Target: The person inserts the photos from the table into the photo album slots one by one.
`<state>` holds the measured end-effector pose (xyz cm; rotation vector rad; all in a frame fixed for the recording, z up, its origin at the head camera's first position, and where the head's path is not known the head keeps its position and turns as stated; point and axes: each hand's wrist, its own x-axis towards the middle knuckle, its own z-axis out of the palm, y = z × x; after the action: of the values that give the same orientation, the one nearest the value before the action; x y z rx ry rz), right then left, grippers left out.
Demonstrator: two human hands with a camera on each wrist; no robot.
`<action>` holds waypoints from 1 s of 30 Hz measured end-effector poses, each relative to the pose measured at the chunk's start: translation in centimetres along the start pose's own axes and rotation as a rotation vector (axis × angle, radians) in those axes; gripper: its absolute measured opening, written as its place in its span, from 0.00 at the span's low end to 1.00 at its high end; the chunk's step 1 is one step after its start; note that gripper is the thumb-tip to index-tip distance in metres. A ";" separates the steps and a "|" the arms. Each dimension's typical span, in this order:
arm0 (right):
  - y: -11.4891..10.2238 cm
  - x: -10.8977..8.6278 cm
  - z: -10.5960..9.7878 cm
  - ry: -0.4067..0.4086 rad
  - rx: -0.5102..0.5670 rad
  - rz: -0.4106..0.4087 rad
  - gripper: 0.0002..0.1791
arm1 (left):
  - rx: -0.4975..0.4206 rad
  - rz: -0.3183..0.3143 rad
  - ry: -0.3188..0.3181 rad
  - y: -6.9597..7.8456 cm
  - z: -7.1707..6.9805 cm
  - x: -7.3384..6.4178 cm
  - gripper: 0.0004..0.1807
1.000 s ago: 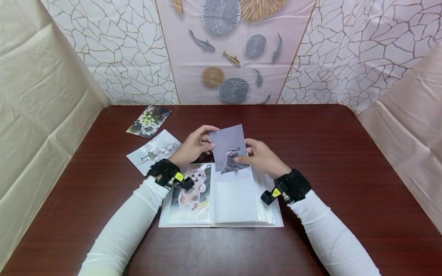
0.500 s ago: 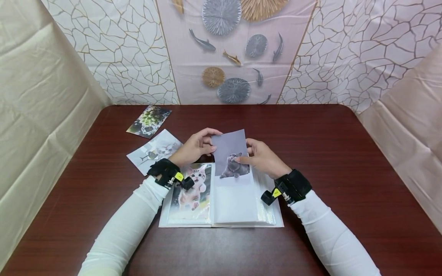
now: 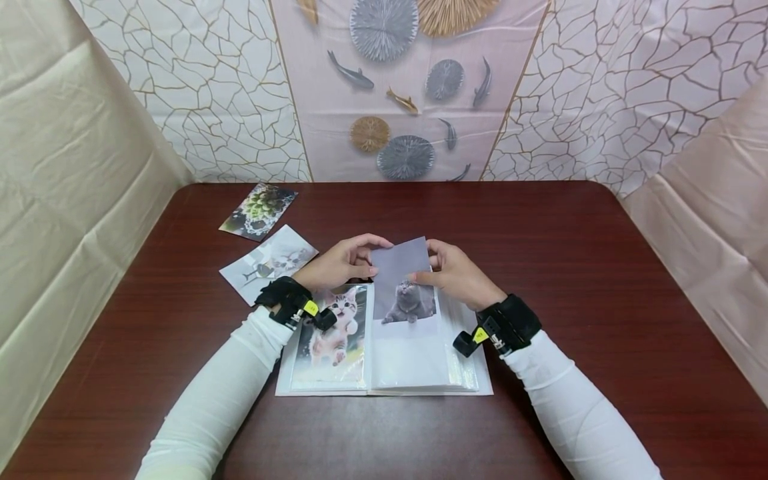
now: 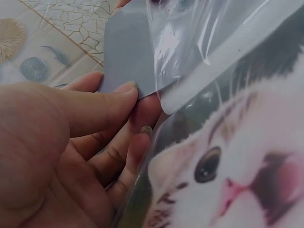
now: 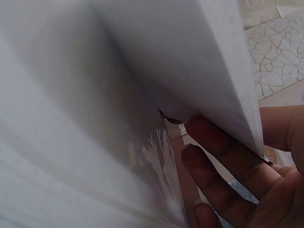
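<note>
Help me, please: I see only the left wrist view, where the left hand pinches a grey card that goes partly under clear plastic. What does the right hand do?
Observer: The right hand holds the page at the right side of the card, with its thumb in front.
Operator: Thank you. Does the card cover the whole page?
Observer: No. In the head view, white shows below the card's lower edge.
Operator: And do other pictures lie loose on the table?
Observer: Yes, two, past the far left corner of the album: a pale picture and a dark picture with green.
</note>
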<state>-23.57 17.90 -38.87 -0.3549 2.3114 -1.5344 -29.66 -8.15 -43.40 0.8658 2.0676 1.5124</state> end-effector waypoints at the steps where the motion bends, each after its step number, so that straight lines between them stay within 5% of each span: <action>1: 0.0 0.0 0.0 0.001 -0.001 -0.001 0.30 | 0.009 0.002 -0.002 0.0 0.0 0.0 0.27; 13: 0.1 -0.1 -0.2 -0.013 0.025 -0.007 0.34 | 0.037 -0.025 -0.012 0.0 0.1 0.1 0.23; 30: 0.2 0.0 -0.1 0.000 0.038 -0.005 0.20 | -0.015 -0.055 -0.040 0.2 0.4 0.1 0.17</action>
<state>-23.62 18.02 -39.07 -0.3508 2.2794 -1.5781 -29.45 -7.74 -43.31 0.8201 2.0324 1.4675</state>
